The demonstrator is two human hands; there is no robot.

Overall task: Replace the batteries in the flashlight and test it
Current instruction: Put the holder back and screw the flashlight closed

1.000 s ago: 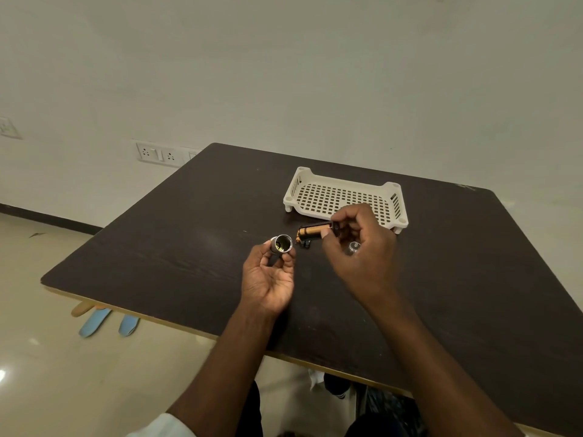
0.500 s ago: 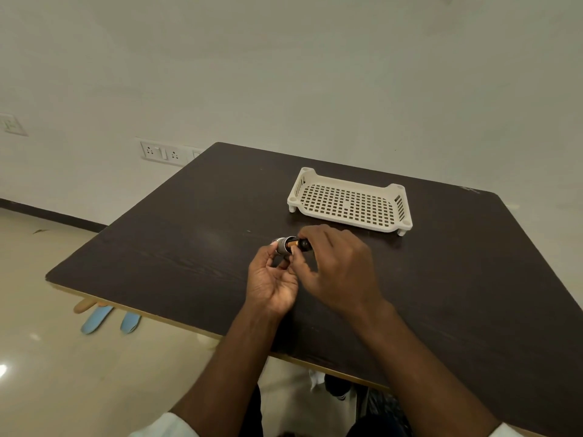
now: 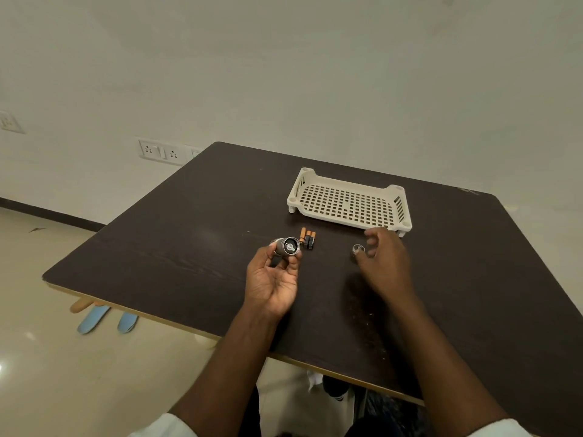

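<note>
On the floor at the far left, under the desk (image 3: pixel 157 234) edge, lie blue slippers (image 3: pixel 107 320). Moving right, the left hand (image 3: pixel 273 279) holds the flashlight (image 3: pixel 287 246) up off the desk, fingers and thumb curled round its barrel, the open end turned toward the camera. A second ago that end looked hollow and the right hand was bringing an orange-and-black battery holder toward it; half a second ago the holder was at the mouth; now a dark insert with a metal contact fills the opening, so the fresh cells appear to be in. Just beyond the flashlight, three loose batteries (image 3: pixel 308 239) lie side by side on the desk, likely the old ones. Further right, the right hand (image 3: pixel 383 260) has left the flashlight and reaches, fingers loosely spread and gripping nothing, for the small round cap (image 3: pixel 358 249) beside its fingertips. Closing the flashlight and switching it on seem to be what remains. Behind, the cream slotted tray (image 3: pixel 350 203) holds nothing that can be seen.
</note>
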